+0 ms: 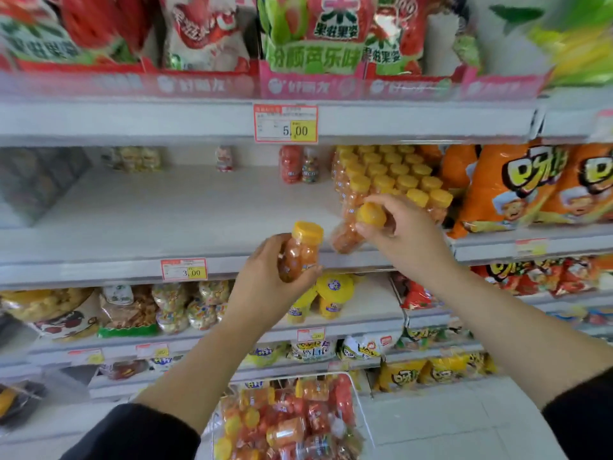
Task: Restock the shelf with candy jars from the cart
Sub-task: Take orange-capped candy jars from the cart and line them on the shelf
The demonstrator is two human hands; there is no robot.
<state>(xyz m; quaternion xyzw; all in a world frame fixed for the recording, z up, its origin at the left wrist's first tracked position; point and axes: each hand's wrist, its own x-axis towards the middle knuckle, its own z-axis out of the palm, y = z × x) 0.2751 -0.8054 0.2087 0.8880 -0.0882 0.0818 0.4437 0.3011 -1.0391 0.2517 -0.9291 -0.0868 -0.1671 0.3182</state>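
The left hand [270,283], near the centre, curls round an orange candy jar [300,257] with a yellow lid. It holds the jar almost upright in front of the middle shelf [182,210]. At 2 o'clock from it, the right hand [401,234] grips a second candy jar [345,239] by its yellow lid. This jar is tilted, low over the shelf's front edge, and whether it touches is unclear. Just behind, toward 1 o'clock, a block of matching jars [391,174] stands on that shelf. Orange snack bags [517,187] fill 3 o'clock. At 6 o'clock the cart [363,423] holds more jars and packets, which are blurred.
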